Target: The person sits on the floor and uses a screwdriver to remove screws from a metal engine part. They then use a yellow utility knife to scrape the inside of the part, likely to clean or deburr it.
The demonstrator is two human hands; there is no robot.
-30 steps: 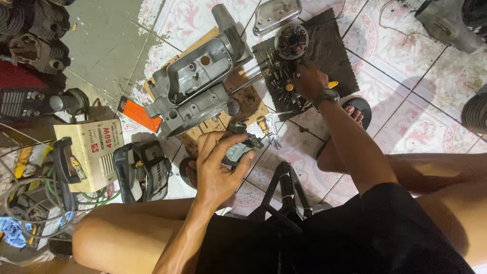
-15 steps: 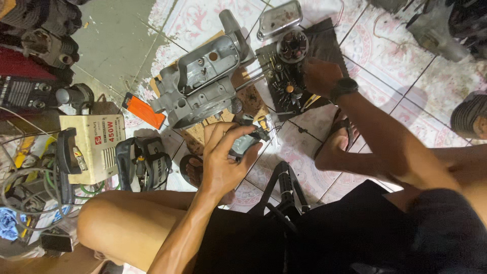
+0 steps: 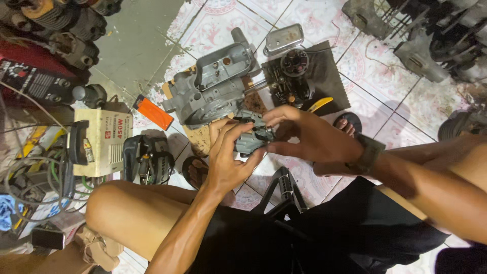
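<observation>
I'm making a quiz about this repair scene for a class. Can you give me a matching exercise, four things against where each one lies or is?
Things:
1. small grey metal part
2. large grey engine housing
3. orange flat piece
4. beige box-shaped machine

Places:
A. on the floor to the left of the housing
B. held between both hands
C. far left, beside tangled cables
D. on the wooden board above the hands

Pairs: 1-B, 2-D, 3-A, 4-C

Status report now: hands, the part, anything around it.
Left hand and right hand both gripping small grey metal part. Held above floor, apart from big grey engine casing. Nothing blocking.
</observation>
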